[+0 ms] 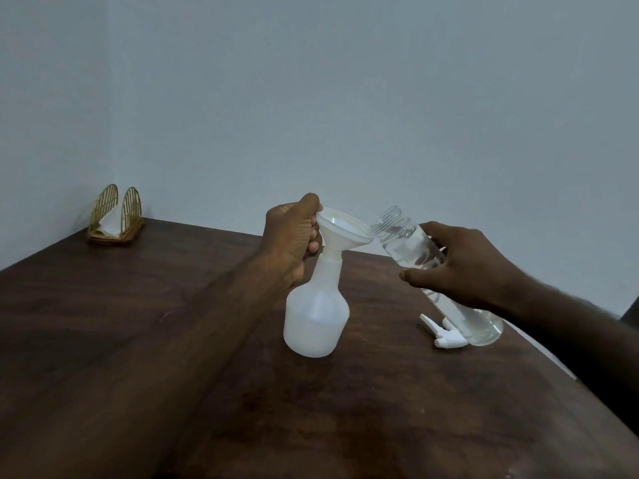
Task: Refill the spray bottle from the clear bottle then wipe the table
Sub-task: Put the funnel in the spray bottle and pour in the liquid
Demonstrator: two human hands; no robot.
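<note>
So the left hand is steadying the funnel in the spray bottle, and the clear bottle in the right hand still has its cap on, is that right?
Not quite. The clear bottle has no cap: the head view shows its open threaded neck tilted toward the funnel. The rest holds: left hand steadies the funnel in the spray bottle, right hand holds the clear bottle.

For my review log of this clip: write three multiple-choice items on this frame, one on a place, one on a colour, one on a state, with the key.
1. Where is the napkin holder?
A. far left corner of the table
B. beside the spray bottle
C. under the right hand

2. What colour is the funnel?
A. blue
B. white
C. gold

3. How is the clear bottle?
A. capped, upright
B. lying flat on the table
C. uncapped, tilted toward the funnel

Key: 1 A, it stands by the wall at the far left. 2 B, white like the spray bottle it sits in, gripped by the left hand. 3 C, the right hand holds it with its open mouth near the funnel's rim.
</note>
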